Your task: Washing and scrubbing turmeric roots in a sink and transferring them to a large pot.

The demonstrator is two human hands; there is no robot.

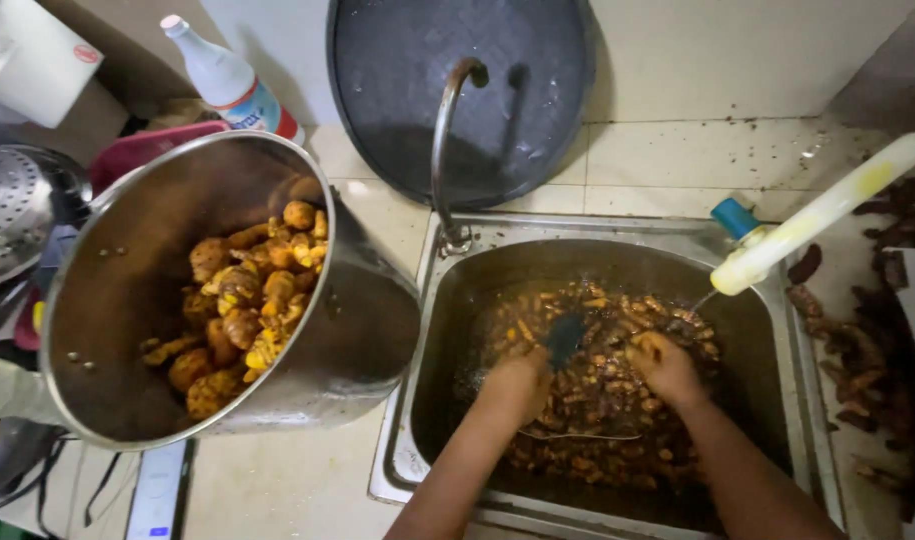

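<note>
Both my hands are down in a steel sink (424, 330) filled with brownish water and several orange-brown root pieces (597, 400). My left hand (517, 385) is curled among the pieces near the sink's middle. My right hand (665, 365) is closed over more pieces a little to the right. Whether either hand grips a single piece is hidden by the water. A dark blue object (565, 335) lies between the hands. A curved tap (447, 130) arches over the sink's back left corner.
A large steel pot (127, 300) tilted on the counter at left holds several cleaned orange roots (242, 300). A round dark pan (457, 90) leans against the wall. A white bottle (227, 80), a colander (17, 205) and a pale handle (817, 215) are nearby. Dark peelings (867, 370) lie at right.
</note>
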